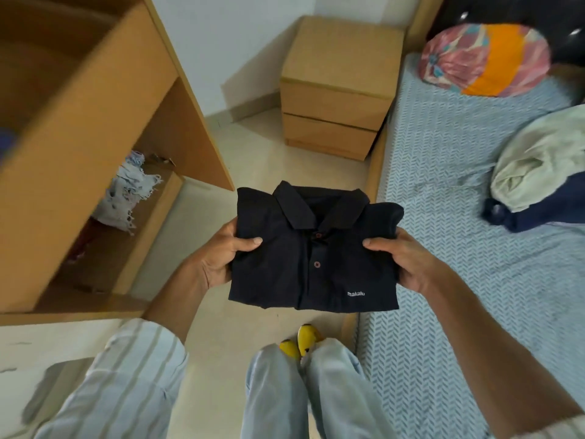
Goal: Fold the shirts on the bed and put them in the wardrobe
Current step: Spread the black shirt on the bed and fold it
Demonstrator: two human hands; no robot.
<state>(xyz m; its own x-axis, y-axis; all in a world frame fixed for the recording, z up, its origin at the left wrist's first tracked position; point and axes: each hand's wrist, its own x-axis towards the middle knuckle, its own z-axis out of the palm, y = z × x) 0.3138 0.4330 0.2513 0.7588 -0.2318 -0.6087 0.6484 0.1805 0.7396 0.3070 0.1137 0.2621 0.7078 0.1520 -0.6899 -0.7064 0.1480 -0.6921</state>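
Both hands, left (221,251) and right (402,258), grip the folded shirt (313,258) by its sides; keeping it level into the wardrobe (95,90) should preserve the folds.

- Left sleeve (133,375): pale, broad stripes, pushed above the elbow.
- Trousers (304,391): light blue denim.
- 2 yellow shoes (300,342).
- Both forearms bare.
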